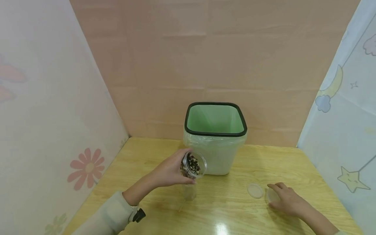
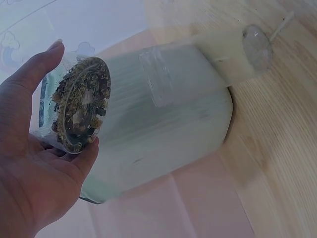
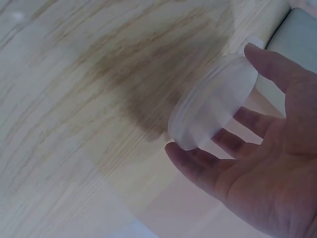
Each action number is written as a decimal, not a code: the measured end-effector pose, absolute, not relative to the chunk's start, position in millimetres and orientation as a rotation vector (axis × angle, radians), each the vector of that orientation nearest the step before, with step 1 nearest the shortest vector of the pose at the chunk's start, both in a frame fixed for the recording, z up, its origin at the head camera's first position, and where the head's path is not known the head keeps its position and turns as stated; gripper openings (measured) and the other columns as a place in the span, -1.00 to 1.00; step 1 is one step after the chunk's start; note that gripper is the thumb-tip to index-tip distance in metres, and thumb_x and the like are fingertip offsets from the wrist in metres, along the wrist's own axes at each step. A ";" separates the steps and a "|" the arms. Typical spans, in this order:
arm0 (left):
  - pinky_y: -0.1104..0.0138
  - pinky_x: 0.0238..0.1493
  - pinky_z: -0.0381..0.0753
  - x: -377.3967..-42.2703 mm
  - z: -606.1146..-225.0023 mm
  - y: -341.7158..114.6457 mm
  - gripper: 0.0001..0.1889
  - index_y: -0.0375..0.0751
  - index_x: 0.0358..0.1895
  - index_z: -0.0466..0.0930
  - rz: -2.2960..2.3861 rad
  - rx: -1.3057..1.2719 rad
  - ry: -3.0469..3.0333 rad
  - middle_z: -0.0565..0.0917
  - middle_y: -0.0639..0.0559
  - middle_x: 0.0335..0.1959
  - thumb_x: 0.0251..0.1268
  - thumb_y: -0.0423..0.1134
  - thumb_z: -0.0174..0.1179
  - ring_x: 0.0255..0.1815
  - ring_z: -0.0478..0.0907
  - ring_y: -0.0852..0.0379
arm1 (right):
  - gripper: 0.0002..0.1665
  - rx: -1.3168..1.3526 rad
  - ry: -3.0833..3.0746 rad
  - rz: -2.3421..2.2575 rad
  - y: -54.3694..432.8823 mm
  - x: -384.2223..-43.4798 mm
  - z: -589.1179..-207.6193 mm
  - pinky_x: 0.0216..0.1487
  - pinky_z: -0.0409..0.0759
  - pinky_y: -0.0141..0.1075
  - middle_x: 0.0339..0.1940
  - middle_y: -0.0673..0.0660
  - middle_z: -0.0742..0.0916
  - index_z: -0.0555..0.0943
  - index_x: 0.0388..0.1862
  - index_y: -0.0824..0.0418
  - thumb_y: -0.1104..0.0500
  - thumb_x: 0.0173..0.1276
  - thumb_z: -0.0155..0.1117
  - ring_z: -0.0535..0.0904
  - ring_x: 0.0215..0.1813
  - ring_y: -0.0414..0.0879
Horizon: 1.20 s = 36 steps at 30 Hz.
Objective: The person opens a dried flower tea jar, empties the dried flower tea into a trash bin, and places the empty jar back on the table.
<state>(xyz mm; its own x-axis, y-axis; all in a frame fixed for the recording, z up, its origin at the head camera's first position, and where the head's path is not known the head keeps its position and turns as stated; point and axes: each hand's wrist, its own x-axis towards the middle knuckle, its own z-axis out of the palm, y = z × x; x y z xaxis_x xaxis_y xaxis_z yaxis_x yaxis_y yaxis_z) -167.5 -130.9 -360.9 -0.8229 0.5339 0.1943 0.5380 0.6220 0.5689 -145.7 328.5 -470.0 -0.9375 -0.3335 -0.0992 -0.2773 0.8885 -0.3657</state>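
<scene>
My left hand [image 1: 168, 170] grips a clear plastic jar [image 1: 193, 164] part-filled with small dark and pale bits. It is tilted, its open mouth facing the head camera. In the left wrist view the bits show through the jar's base [image 2: 81, 106]. A second clear jar [image 1: 189, 192] stands on the table, partly hidden below that hand; in the left wrist view it looks nearly see-through [image 2: 218, 62]. My right hand [image 1: 289, 200] holds a round translucent lid [image 3: 213, 104] by its rim, tilted just over the table. Another such lid [image 1: 255, 190] lies flat beside it.
Behind the hands stands a square bin [image 1: 217, 134] with a black rim and a green inside, a clear bag around it. A thin pale stick [image 1: 182, 206] lies in front of the second jar. Patterned sheets wall the wooden table [image 1: 152, 147] on both sides.
</scene>
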 end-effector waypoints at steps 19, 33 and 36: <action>0.04 0.31 0.49 -178.6 -353.2 -141.2 0.14 -0.13 0.54 0.16 -0.963 -0.937 -2.805 0.39 -0.05 0.41 -0.11 0.14 0.62 0.36 0.42 0.01 | -0.13 -0.463 2.902 -0.492 327.0 -148.3 -478.2 -0.19 0.63 0.21 0.18 0.46 0.53 0.46 0.32 0.40 -0.05 0.17 0.55 0.53 0.01 0.40; 0.03 0.28 0.51 -174.4 -334.7 -154.1 0.10 -0.08 0.53 0.19 -0.930 -0.915 -2.790 0.45 0.00 0.34 -0.10 0.10 0.63 0.32 0.45 0.04 | -0.08 -0.483 2.892 -0.496 325.6 -148.3 -476.7 -0.19 0.62 0.25 0.19 0.47 0.52 0.47 0.32 0.42 -0.08 0.14 0.57 0.52 0.01 0.42; 0.03 0.30 0.50 -174.2 -332.1 -156.4 0.10 -0.09 0.53 0.19 -0.916 -0.924 -2.782 0.44 -0.01 0.35 -0.09 0.09 0.63 0.33 0.44 0.04 | -0.11 -0.490 2.901 -0.486 325.5 -147.7 -477.4 -0.21 0.62 0.24 0.16 0.47 0.54 0.48 0.31 0.43 -0.07 0.16 0.56 0.54 -0.03 0.40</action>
<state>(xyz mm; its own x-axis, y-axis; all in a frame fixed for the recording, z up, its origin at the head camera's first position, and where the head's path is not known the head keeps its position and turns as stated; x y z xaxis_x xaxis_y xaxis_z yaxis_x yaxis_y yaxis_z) -174.2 -156.4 -332.1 -0.8165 0.5236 0.2432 0.5656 0.6412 0.5185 -147.7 325.5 -477.4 -0.9337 -0.3434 -0.1013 -0.2917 0.8937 -0.3409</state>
